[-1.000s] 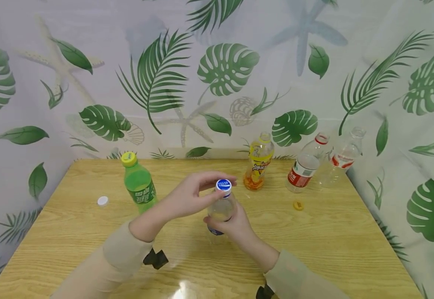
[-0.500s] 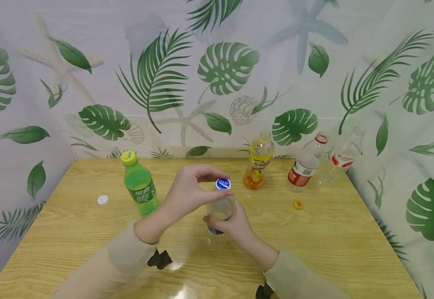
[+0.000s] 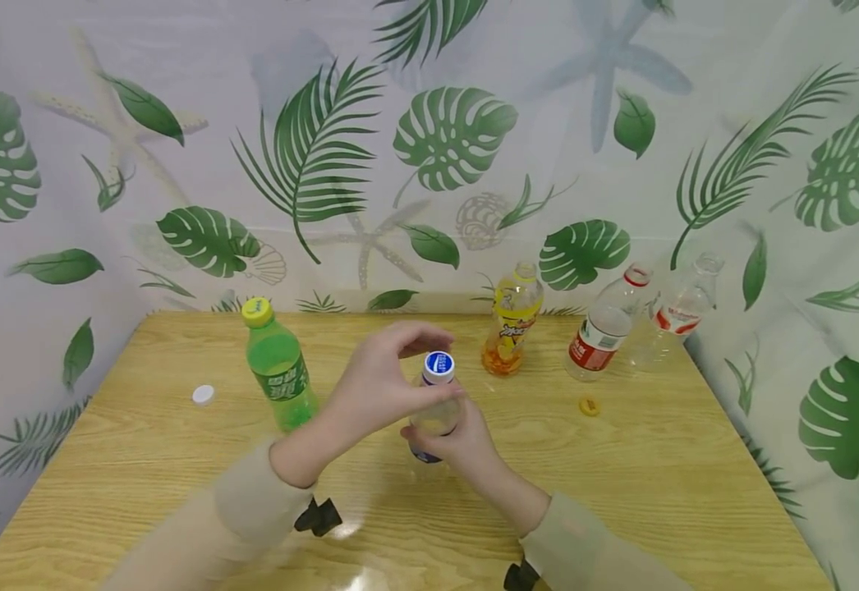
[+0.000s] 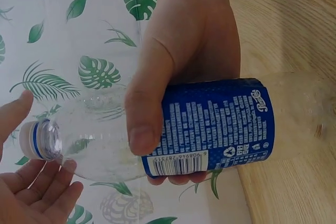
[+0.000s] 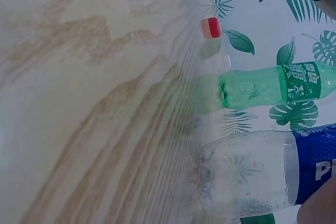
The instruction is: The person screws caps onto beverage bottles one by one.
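Head view bright; 2 glare spots on tabletop (image 3: 659, 468); wrist views dimmer.

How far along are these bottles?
Looks like uncapping. Done: three bottles on the right lack caps. In hand: the right hand grips the blue-labelled bottle, its cap on, left hand open around it. Probably remaining: that cap, then the yellow cap on the green bottle.
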Demonstrator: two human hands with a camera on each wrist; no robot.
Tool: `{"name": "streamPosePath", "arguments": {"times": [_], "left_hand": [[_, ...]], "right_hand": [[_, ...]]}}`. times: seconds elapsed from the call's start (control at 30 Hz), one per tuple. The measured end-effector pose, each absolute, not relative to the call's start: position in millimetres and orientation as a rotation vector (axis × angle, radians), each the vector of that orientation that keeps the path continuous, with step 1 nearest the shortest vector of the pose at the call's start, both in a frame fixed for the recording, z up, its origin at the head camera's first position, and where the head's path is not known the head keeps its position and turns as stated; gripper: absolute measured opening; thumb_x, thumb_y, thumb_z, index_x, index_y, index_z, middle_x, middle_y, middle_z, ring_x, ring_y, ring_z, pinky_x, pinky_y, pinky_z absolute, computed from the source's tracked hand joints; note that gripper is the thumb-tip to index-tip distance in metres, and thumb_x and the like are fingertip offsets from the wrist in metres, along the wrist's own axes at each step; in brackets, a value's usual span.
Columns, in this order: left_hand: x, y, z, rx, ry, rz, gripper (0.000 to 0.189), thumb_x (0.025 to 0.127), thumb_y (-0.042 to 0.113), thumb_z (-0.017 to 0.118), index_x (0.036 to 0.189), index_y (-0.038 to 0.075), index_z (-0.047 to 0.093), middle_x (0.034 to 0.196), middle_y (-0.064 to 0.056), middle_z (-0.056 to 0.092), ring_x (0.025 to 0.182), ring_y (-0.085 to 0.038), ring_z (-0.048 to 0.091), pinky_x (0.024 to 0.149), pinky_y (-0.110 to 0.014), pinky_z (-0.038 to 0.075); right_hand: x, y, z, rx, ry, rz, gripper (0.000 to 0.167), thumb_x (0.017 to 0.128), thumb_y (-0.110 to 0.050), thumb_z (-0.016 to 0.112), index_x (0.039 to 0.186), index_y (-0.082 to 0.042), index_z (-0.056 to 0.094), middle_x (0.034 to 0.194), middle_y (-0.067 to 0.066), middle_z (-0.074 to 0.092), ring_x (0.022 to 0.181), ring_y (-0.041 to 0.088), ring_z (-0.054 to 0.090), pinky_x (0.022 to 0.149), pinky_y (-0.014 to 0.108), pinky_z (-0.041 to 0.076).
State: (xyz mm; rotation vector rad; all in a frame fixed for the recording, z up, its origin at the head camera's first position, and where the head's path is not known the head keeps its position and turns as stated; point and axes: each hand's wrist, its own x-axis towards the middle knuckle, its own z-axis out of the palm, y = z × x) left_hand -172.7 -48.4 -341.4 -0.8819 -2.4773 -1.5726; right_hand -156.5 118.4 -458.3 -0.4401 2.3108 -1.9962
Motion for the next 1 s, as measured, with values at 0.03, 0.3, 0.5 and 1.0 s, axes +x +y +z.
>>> {"name": "streamPosePath", "arguments": {"times": [0.03,0.3,0.5,1.0], "left_hand": [[-171.8,-47.9,-342.1,-0.836,-2.472,-1.545,0.04,0.081,0.015,0.094,0.116,0.006,0.075,0.116,-0.008,0.078,0.113,-0.024,0.075,0.103,-0.04,0.06],[-175.3,-49.7,-342.5,-0.823,-2.447,-1.65,0.026,0.084,0.007,0.089,0.108,0.004,0.08,0.106,-0.011,0.081,0.105,-0.026,0.077,0.096,-0.035,0.063],[-179.7,-51.0,-339.2,-0.926,-2.496,-1.82,0.033,0.086,-0.002,0.076,0.12,0.0,0.078,0.118,-0.016,0.08,0.115,-0.029,0.076,0.102,-0.032,0.061],[-175.9,-47.1,-341.2,-0.772,-2.477,-1.716,0.026,0.083,0.013,0.092,0.106,0.007,0.08,0.104,-0.007,0.082,0.103,-0.021,0.078,0.097,-0.035,0.062]], "right_hand": [[-156.5,118.3,-458.7,-0.439,2.304,-1.998,0.056,0.087,-0.004,0.082,0.135,0.0,0.055,0.124,0.022,0.067,0.107,0.013,0.063,0.096,0.029,0.055],[-156.3,118.8,-458.3,-0.337,2.249,-1.989,0.064,0.088,-0.01,0.083,0.144,-0.005,0.051,0.132,0.021,0.064,0.114,0.02,0.062,0.099,0.037,0.054],[-157.9,119.2,-457.3,-0.328,2.275,-1.976,0.067,0.088,-0.009,0.084,0.146,-0.007,0.05,0.136,0.019,0.064,0.122,0.025,0.062,0.104,0.037,0.052],[-156.3,119.2,-457.4,-0.347,2.278,-1.973,0.061,0.087,-0.009,0.083,0.139,-0.001,0.053,0.128,0.022,0.067,0.108,0.016,0.062,0.096,0.035,0.055]]}}
